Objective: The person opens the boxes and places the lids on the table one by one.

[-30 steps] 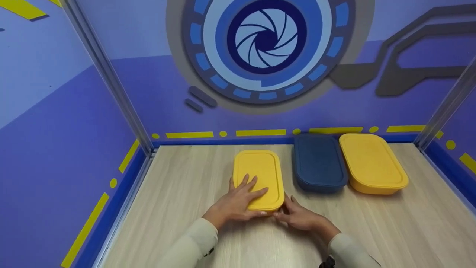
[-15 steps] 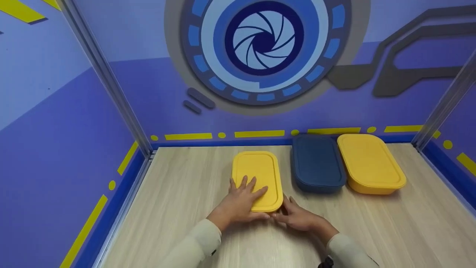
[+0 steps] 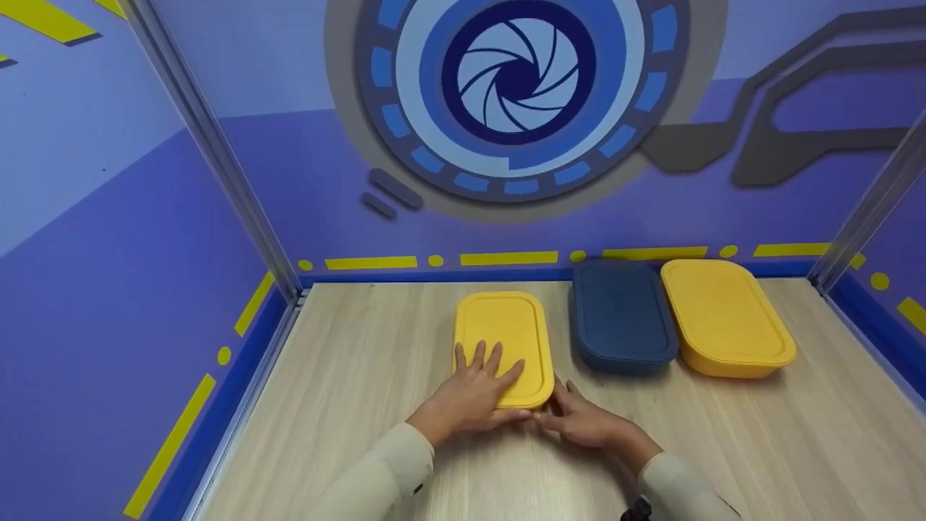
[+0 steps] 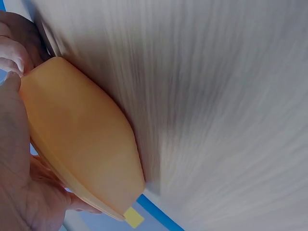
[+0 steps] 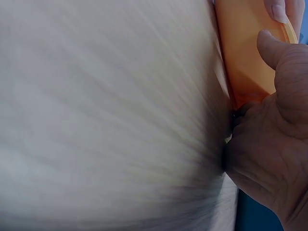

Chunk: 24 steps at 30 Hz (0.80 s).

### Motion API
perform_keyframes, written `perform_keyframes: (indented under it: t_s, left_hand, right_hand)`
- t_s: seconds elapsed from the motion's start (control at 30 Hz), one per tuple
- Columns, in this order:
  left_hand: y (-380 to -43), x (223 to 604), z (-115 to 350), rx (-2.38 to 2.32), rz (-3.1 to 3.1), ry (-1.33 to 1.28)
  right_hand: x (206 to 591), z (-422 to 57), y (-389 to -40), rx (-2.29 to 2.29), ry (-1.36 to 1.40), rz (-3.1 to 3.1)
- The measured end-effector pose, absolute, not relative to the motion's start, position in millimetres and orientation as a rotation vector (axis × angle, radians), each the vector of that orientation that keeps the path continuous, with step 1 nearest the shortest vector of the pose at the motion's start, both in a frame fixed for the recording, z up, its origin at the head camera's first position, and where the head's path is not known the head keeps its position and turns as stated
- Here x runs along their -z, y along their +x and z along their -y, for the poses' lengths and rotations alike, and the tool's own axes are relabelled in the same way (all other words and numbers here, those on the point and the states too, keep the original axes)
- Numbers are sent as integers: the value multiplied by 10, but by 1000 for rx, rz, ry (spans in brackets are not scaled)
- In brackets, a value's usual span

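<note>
A yellow lidded lunch box (image 3: 499, 322) lies on the wooden table in front of me, long side pointing away. My left hand (image 3: 470, 394) rests on its lid with fingers spread, the thumb along the near edge. At the near right corner, my right hand (image 3: 582, 420) grips the box, thumb on the front wall and fingers round the right side. The left wrist view shows the side wall of the box (image 4: 89, 130) under the left hand. In the right wrist view the curled fingers of the right hand (image 5: 269, 139) sit low by the corner, their tips partly hidden.
A dark blue lunch box (image 3: 622, 315) and a second yellow lunch box (image 3: 727, 311) stand side by side at the back right. Printed blue and purple panels (image 3: 304, 188) with metal corner posts enclose the table (image 3: 362, 347) at the back and sides.
The left hand has shifted slightly to the right on the lid, its fingers still spread. The right hand and all the boxes stay in place.
</note>
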<state>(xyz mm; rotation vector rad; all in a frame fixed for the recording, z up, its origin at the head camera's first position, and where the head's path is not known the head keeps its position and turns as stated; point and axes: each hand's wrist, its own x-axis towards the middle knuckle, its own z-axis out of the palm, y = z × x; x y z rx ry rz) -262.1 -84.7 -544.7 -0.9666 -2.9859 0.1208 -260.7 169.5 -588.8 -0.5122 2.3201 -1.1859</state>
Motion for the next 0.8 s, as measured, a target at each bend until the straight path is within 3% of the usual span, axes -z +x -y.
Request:
perform_keyframes:
  t_s: [0.8]
  left_hand:
    - [-2625,5575,905,30,2933,-947]
  right_hand:
    - [5894,-1688,-2607,1207,-501,-2317]
